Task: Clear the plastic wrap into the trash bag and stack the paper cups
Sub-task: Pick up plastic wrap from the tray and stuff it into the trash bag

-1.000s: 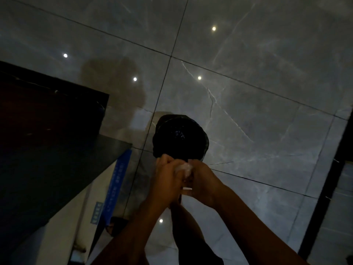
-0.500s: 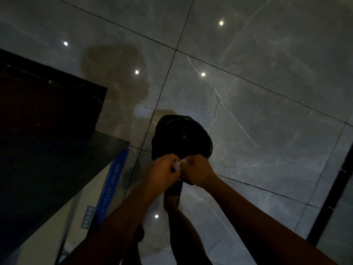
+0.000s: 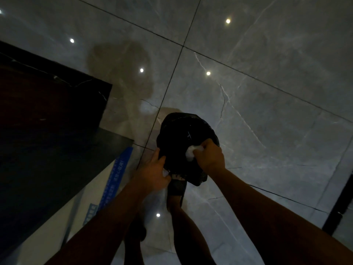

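A black trash bag (image 3: 183,134) lines a small bin on the grey tiled floor, just in front of my feet. My right hand (image 3: 210,159) hovers over the bag's mouth, closed on a crumpled white wad of plastic wrap (image 3: 192,153). My left hand (image 3: 152,175) rests at the bag's near left rim, fingers on the black plastic, with a small white scrap (image 3: 174,175) showing beside its fingertips. No paper cups are in view.
A dark counter (image 3: 47,140) with a black top juts in from the left, a blue label strip (image 3: 116,178) on its white side. My legs and a sandalled foot (image 3: 176,190) stand below the bin. A dark frame (image 3: 340,203) runs along the right edge.
My hands were pressed together around the white wad above the bin. They have parted: the right moved forward over the bag with the wad, the left dropped to the bag's rim.
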The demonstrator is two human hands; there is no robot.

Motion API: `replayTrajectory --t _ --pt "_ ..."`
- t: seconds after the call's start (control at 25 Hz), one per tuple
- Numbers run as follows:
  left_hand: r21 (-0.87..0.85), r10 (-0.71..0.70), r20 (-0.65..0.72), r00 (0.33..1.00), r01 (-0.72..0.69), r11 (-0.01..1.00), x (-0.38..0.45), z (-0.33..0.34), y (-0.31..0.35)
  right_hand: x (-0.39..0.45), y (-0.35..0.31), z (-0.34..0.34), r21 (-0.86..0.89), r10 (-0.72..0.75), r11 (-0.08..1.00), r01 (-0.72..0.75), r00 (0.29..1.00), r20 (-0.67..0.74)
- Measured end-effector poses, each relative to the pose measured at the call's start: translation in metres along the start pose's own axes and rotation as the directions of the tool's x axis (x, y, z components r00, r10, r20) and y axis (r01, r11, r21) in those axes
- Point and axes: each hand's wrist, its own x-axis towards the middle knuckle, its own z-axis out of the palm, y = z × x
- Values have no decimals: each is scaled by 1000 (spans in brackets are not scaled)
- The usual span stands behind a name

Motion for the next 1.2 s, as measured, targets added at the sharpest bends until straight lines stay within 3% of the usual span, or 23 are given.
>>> replayTrajectory --t 0.4,0.6,0.8,0.88,1.04,1.2 --pt "69 -38 53 998 34 997 -1 1 17 2 -1 -6 2 -44 999 44 998 -54" --pt "-12 -51 40 998 51 999 -27 0 20 -30 12 -15 -170 -61 982 77 993 99" --pt "31 -128 -6 992 128 991 -86 -7 23 -83 10 -30 -272 -93 953 135 983 160" --pt "-34 -141 -49 989 139 990 -113 -11 21 -104 11 -38 -280 -93 950 140 980 176" --pt "-145 -218 -4 976 215 966 -186 -10 11 -158 12 -58 -340 -117 918 206 957 265" --pt "-181 -300 -17 954 292 939 -255 -4 1 -209 13 -80 -359 -113 910 206 958 262"
